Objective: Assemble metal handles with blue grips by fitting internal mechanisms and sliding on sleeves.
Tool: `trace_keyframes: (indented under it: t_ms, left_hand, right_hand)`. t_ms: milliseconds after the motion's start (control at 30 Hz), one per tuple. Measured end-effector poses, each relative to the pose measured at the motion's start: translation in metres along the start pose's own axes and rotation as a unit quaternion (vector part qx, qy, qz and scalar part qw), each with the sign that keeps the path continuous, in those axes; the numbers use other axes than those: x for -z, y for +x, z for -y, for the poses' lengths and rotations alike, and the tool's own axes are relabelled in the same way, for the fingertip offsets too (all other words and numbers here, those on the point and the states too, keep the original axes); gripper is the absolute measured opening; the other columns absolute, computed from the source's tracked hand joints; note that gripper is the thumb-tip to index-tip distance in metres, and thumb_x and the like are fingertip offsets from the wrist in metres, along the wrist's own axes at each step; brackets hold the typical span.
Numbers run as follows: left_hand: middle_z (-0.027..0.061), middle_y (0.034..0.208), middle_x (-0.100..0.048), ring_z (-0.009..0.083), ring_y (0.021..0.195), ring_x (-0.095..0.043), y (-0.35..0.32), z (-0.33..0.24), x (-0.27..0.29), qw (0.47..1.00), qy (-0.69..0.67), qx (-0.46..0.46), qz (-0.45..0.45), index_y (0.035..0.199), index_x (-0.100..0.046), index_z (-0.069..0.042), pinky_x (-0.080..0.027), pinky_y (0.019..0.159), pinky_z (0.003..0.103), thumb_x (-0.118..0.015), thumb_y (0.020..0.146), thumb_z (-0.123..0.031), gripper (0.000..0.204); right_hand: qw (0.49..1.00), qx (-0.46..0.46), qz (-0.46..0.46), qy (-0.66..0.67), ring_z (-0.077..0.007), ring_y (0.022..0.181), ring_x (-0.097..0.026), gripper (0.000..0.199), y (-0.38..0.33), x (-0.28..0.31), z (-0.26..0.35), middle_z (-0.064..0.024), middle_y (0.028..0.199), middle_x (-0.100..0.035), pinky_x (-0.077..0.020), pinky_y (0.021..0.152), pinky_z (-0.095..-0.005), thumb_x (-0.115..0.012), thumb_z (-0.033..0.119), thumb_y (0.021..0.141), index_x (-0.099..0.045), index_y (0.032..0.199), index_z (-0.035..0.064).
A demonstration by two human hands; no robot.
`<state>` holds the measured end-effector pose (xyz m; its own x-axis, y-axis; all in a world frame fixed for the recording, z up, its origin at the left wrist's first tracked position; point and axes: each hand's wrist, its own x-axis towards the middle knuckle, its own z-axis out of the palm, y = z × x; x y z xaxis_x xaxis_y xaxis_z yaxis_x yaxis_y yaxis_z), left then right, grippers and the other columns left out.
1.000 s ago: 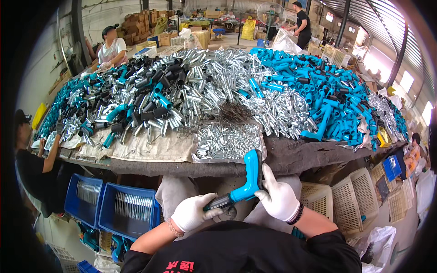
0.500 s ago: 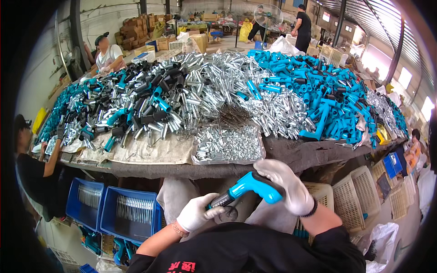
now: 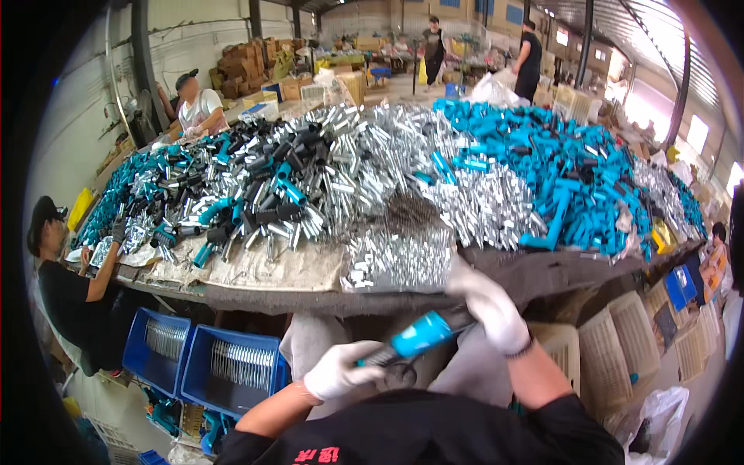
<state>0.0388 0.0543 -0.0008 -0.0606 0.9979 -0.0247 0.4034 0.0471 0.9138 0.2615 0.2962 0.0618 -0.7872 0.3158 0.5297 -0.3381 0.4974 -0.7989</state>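
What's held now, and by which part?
Left hand: turquoise-and-black handle, held by the black section at its left end. Right hand: blurred at the other end; grip unclear.

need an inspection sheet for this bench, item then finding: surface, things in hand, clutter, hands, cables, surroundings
Surface: dark grey cloth along the near edge; pale beige cloth left of centre.
Things in hand: blue-and-black tubular part, above the lap.
Clutter: heaped silver metal tubes, blue plastic pieces at right, small silver metal pieces nearest the person.
Hands: white-gloved left hand, grip closed on the part's darker end; white-gloved right hand near the other end, too blurred to tell contact.
Cables: nothing seen.
Surroundings: blue plastic crates lower left, cream lattice crates lower right; person in black at left.
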Motion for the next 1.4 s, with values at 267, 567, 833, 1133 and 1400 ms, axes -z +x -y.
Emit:
trace_keyframes:
  t_ms: [267, 567, 833, 1133, 1400]
  left_hand:
    - [0.0165, 0.100, -0.074, 0.0269, 0.092, -0.072, 0.017, 0.003, 0.008, 0.993, -0.121, -0.004, -0.013, 0.122, -0.059, 0.007, -0.055, 0.078, 0.040, -0.077, 0.087, -0.038, 0.060]
    - [0.0017, 0.107, -0.069, 0.0127, 0.095, -0.062, 0.026, -0.004, 0.014, 0.953, -0.287, 0.097, 0.026, 0.129, -0.061, 0.000, -0.052, 0.084, 0.033, -0.073, 0.092, -0.031, 0.050]
    - [0.0026, 0.103, -0.071, 0.0107, 0.092, -0.065, 0.031, 0.012, 0.000, 0.953, -0.300, -0.011, 0.029, 0.131, -0.061, -0.003, -0.054, 0.082, 0.031, -0.066, 0.097, -0.035, 0.047]
    - [0.0035, 0.087, -0.066, 0.0094, 0.073, -0.060, 0.044, 0.022, -0.028, 0.977, -0.134, 0.088, 0.142, 0.130, -0.059, -0.003, -0.051, 0.065, 0.027, -0.073, 0.091, -0.048, 0.062]
    - [0.0125, 0.090, -0.071, 0.0207, 0.085, -0.069, 0.061, 0.051, -0.065, 0.997, -0.063, -0.033, 0.036, 0.104, -0.066, -0.004, -0.054, 0.078, 0.037, -0.079, 0.083, -0.030, 0.036]
  right_hand:
    - [0.994, 0.104, 0.025, -0.011, -0.0361, 0.134, -0.050, 0.033, 0.010, 0.002, 0.006, -0.0196, 0.131, -0.062, -0.0253, 0.119, -0.0526, -0.050, 0.011, 0.092, -0.065, 0.120, 0.0010]
    - [0.986, 0.138, 0.047, 0.082, -0.0371, 0.139, -0.045, 0.034, 0.005, -0.004, 0.029, -0.0172, 0.134, -0.061, -0.0218, 0.121, -0.0516, -0.050, 0.008, 0.096, -0.061, 0.127, 0.0000]
    - [0.973, 0.077, -0.040, 0.214, -0.0337, 0.136, -0.050, 0.030, -0.006, -0.011, 0.013, -0.0193, 0.135, -0.060, -0.0325, 0.116, -0.0497, -0.057, 0.015, 0.098, -0.066, 0.122, 0.0002]
    - [0.961, -0.158, 0.084, 0.210, -0.0226, 0.098, -0.068, 0.057, 0.019, -0.001, 0.000, -0.0159, 0.110, -0.068, -0.0531, 0.087, -0.0350, -0.073, 0.027, 0.091, -0.053, 0.136, -0.0024]
    - [0.901, -0.258, 0.150, 0.313, -0.0105, 0.077, -0.062, 0.048, 0.027, -0.030, 0.002, -0.0014, 0.088, -0.062, -0.0523, 0.072, -0.0273, -0.071, 0.007, 0.087, -0.056, 0.131, -0.0031]
